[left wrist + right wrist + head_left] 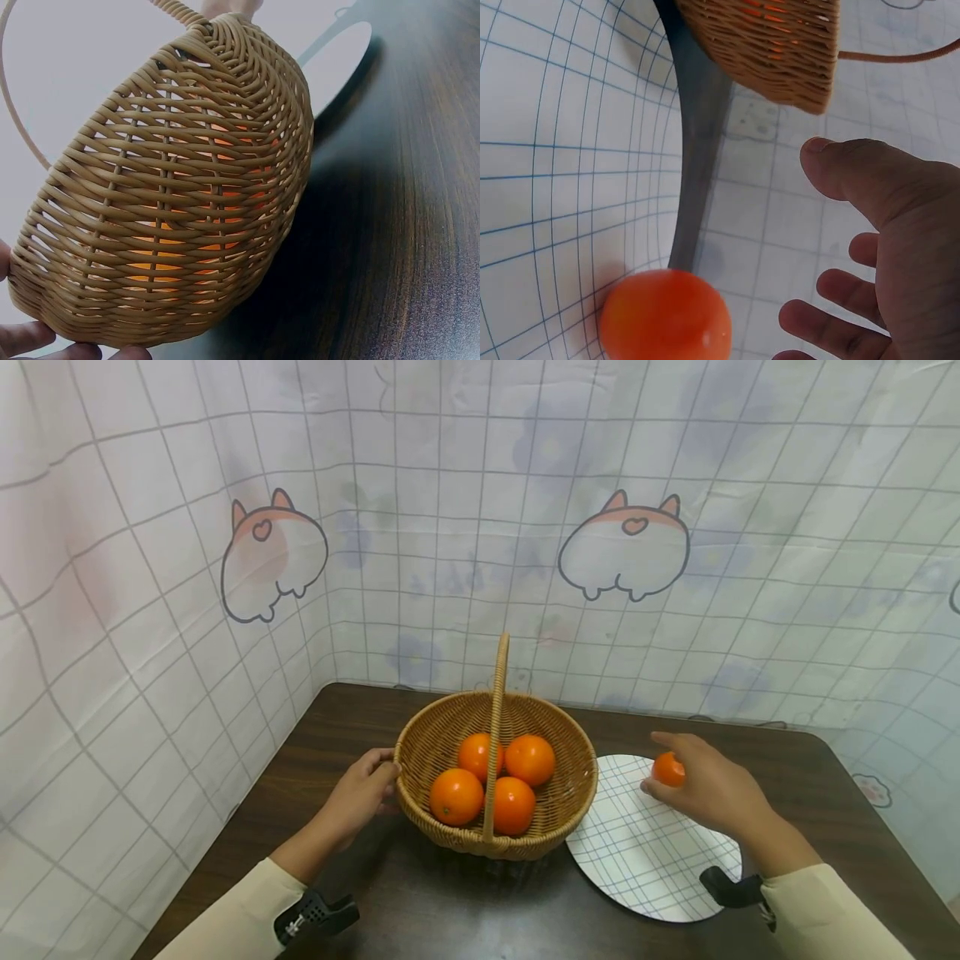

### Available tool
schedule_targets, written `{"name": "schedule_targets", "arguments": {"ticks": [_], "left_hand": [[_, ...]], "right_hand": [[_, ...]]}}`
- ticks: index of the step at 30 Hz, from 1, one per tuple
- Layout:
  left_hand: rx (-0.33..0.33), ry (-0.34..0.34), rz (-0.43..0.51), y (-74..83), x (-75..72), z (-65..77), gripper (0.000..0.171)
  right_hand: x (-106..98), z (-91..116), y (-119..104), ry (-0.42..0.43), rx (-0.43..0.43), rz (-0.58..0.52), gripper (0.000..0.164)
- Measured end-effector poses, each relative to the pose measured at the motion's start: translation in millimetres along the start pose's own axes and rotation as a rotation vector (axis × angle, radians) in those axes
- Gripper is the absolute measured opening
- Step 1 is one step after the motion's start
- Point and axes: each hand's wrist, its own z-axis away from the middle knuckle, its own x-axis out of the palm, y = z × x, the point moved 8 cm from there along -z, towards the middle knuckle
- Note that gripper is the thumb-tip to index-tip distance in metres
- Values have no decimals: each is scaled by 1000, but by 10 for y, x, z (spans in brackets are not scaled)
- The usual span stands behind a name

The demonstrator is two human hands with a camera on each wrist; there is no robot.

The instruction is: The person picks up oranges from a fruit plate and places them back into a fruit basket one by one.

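My left hand (363,797) grips the left rim of a round wicker basket (553,725) with a tall arched handle. Its thumb and fingers show at the rim in the left wrist view, around the woven wall (172,195). Several oranges (457,797) lie inside the basket. To the right, a single orange (667,770) sits on a round white plate (645,852) with blue grid lines. My right hand (716,785) hovers beside this orange, thumb and fingers spread. In the right wrist view, a gap separates the fingers from the orange (666,319).
The dark wooden table (442,910) bears the basket and the plate, which stand side by side. A white grid-patterned curtain (450,568) with cartoon animals hangs close behind and along the sides of the table.
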Motion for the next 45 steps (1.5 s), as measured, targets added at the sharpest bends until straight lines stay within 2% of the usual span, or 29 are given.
{"name": "schedule_targets", "arguments": {"ticks": [12,17,31,45], "left_hand": [[9,-15,2,9,3,7,48],[9,-10,1,6,4,-9,47],[4,-7,-8,-1,-5,-5,47],[5,-14,-1,3,-3,3,49]], "right_hand": [[-22,65,253,-8,46,-8,91],[-4,80,331,-8,47,1,87],[91,100,483,-7,52,-1,80],[246,55,652,-34,111,-10,88]]}}
